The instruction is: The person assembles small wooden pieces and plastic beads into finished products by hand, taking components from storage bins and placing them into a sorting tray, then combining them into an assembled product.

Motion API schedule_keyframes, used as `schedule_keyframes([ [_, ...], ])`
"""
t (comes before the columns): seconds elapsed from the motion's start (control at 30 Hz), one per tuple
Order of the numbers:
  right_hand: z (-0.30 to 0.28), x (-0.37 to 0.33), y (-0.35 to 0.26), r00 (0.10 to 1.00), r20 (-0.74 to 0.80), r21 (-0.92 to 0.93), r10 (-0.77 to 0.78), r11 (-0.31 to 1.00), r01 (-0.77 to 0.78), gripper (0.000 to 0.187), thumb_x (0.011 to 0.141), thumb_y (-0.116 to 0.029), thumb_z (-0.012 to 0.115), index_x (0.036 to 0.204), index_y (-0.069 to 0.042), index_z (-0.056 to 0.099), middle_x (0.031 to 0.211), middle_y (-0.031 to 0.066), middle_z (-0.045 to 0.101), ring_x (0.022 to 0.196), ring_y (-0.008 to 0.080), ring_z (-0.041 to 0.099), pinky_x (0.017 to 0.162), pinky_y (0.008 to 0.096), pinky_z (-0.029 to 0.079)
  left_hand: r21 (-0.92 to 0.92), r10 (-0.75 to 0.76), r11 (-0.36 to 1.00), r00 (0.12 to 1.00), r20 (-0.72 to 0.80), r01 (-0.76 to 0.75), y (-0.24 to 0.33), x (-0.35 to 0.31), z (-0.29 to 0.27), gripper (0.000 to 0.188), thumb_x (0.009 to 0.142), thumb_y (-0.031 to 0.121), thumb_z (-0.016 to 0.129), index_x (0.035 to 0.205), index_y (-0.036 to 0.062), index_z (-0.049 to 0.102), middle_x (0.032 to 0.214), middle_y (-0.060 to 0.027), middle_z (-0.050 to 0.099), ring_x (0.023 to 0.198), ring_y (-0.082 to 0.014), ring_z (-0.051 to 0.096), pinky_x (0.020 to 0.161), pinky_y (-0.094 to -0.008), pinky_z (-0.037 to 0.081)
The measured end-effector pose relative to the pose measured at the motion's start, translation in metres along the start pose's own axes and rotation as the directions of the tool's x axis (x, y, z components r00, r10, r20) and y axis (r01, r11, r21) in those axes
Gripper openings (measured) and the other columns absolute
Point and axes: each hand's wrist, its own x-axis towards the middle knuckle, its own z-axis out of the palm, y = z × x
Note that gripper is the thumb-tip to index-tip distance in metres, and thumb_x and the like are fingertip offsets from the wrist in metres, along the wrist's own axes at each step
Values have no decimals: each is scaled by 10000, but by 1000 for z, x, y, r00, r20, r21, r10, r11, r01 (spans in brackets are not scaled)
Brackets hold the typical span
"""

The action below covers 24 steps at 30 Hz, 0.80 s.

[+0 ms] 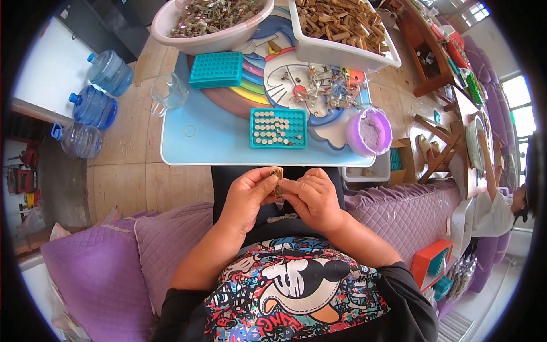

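Note:
In front of my lap, at the table's near edge, my left hand (246,194) pinches a small tan, narrow piece (277,174) between thumb and fingers. From the other side my right hand (314,196) closes its fingertips on the lower part of the same piece. My fingers cover much of it, so its exact kind is unclear. Just beyond my hands lies a turquoise grid tray (301,121), partly filled with rows of small round pale pieces (266,129).
A purple tub (352,137) of pale stuff stands right on the blue table (222,151). Behind are stacked turquoise trays (215,71), a clear jug (170,94), loose shiny metal parts (327,91), a pink basin (216,35) and a white bin (342,57) of tan pieces. Another person (493,214) sits far right.

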Motion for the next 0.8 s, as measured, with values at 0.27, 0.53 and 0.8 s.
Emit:
schedule_keyframes([
  [0.27, 13, -6, -2, 996, -78, -23, 45, 999, -47, 220, 728, -54, 661, 940, -19, 613, 705, 50, 619, 602, 205, 580, 636, 329, 417, -22, 26, 999, 1000, -5, -26, -2, 2, 1, 280, 875, 166, 600, 1104, 7, 581, 986, -71, 640, 850, -126, 616, 761, -258, 510],
  [0.53, 14, 1, 18, 997, -27, -10, 67, 998, -67, 177, 726, -55, 666, 900, -46, 637, 672, 55, 579, 596, 233, 541, 582, 332, 388, -6, -30, 1000, 999, -25, 30, -13, 13, -13, 312, 879, 183, 595, 1137, 11, 569, 986, -100, 639, 843, -142, 620, 765, -273, 516],
  [0.8, 24, 22, 89, 960, -142, -224, 243, 936, -270, 96, 731, -89, 674, 824, -72, 662, 792, 59, 567, 724, 259, 561, 621, 361, 454, -174, -124, 978, 991, -43, 115, -23, 31, -22, 328, 897, 233, 570, 1135, 8, 558, 960, -103, 625, 796, -145, 616, 741, -275, 531],
])
